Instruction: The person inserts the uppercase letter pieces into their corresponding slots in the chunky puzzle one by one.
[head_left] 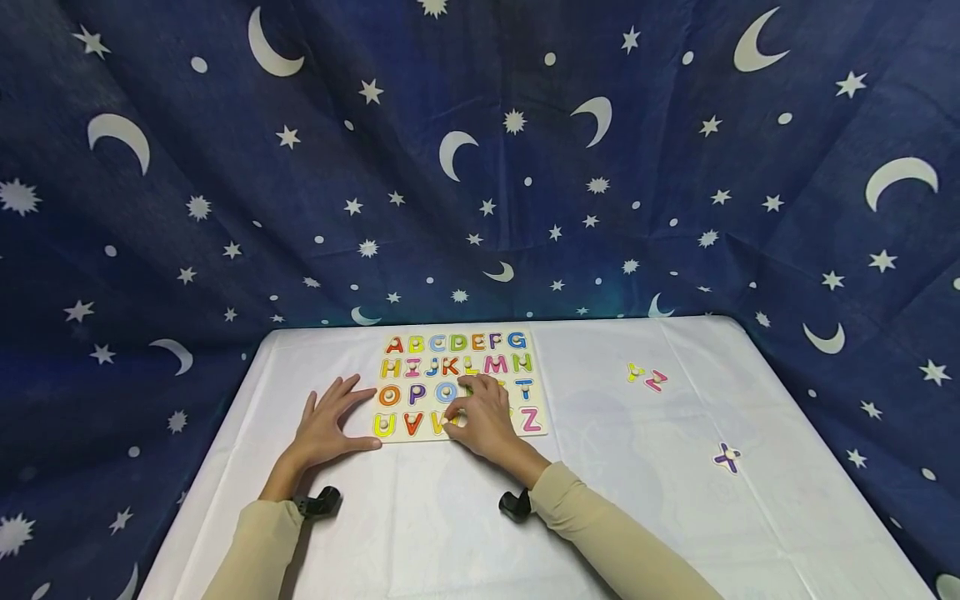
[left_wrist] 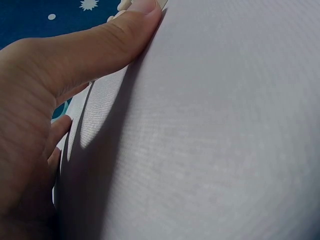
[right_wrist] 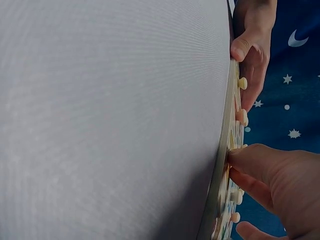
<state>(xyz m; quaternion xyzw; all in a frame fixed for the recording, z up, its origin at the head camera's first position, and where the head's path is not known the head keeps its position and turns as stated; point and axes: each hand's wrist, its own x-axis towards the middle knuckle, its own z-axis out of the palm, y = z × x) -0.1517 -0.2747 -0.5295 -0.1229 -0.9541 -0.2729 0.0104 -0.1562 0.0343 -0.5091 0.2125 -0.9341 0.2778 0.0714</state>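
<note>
A wooden alphabet puzzle board (head_left: 465, 437) with coloured letters and small knobs lies on the table. My left hand (head_left: 324, 429) is spread at its left side, thumb at the lower left corner and a fingertip by the left edge; the thumb (left_wrist: 115, 42) also shows in the left wrist view. Over the bottom row, my right hand (head_left: 483, 419) pinches the yellow letter W piece (head_left: 437, 423) between thumb and index finger. Its knob is hidden by the fingers. In the right wrist view, the right thumb (right_wrist: 255, 159) is down at the board's surface.
On the right of the white-covered table (head_left: 600, 517) lie a yellow Y piece (head_left: 634, 372), a pink letter piece (head_left: 656, 381) beside it, and a purple X piece (head_left: 727, 457) nearer. A dark blue curtain (head_left: 480, 217) with moons and stars hangs behind the table.
</note>
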